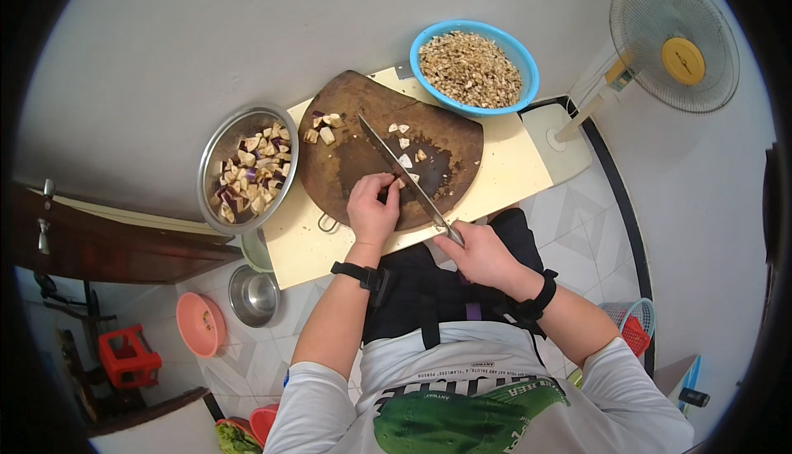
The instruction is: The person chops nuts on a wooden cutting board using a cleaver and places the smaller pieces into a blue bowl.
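Observation:
My right hand [479,253] grips the handle of a long kitchen knife [396,166], whose blade lies across a worn wooden chopping board [346,172]. My left hand [375,203] is beside the blade with its fingertips bent on a small pale piece of eggplant [400,183]; the blade partly hides it. Several cut bits [405,160] are scattered beyond the blade. Larger eggplant chunks [327,136] with purple skin sit at the board's far left. To the left, a steel bowl [209,163] holds more chunks. At the back right a blue basin [526,64] holds finely chopped pale pieces.
The board rests on a pale yellow table [510,163] against the wall. A standing fan [674,42] is at the right. On the floor are a steel basin [247,318], a pink basin [192,342], a red stool [130,355] and a light blue basket [646,315].

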Action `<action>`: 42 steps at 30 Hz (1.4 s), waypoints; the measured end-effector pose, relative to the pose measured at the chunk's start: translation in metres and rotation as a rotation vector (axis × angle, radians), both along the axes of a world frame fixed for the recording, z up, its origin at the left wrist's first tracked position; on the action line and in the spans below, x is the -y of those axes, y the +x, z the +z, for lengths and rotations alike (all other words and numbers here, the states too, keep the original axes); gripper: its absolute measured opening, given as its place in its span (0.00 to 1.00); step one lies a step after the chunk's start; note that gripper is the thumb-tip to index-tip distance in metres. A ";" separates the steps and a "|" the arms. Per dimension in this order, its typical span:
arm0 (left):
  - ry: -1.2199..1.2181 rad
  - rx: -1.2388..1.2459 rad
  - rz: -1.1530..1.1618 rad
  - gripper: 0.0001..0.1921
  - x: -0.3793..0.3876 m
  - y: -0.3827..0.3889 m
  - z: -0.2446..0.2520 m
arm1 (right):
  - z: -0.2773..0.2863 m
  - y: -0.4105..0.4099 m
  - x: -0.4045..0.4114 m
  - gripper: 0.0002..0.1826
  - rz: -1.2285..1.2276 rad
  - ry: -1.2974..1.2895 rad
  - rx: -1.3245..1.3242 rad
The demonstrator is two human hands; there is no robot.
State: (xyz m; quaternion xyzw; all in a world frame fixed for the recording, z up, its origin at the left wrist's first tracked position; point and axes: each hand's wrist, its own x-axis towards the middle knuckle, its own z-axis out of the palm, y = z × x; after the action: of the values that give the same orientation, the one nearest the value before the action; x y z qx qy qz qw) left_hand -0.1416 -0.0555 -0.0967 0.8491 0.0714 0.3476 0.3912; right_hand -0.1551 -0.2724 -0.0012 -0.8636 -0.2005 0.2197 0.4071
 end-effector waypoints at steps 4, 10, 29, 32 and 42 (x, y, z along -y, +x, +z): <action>-0.005 -0.024 0.003 0.04 0.000 0.000 0.000 | 0.000 0.000 0.001 0.22 0.000 -0.011 0.002; 0.005 -0.029 -0.006 0.04 -0.001 0.000 0.000 | 0.003 -0.015 0.026 0.19 0.027 -0.008 -0.022; 0.040 -0.014 -0.021 0.04 -0.003 -0.001 -0.002 | 0.010 -0.011 0.018 0.22 0.054 -0.062 -0.045; 0.041 -0.029 -0.018 0.04 -0.003 -0.001 -0.001 | 0.008 -0.012 0.021 0.21 0.069 -0.055 -0.042; 0.017 -0.064 -0.043 0.03 0.000 0.000 0.002 | 0.019 0.021 -0.019 0.23 0.075 -0.152 -0.268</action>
State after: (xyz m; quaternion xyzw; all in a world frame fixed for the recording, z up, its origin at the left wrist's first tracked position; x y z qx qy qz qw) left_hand -0.1415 -0.0550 -0.0945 0.8644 0.0629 0.3124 0.3889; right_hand -0.1340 -0.2535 0.0173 -0.8468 -0.1595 0.3627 0.3550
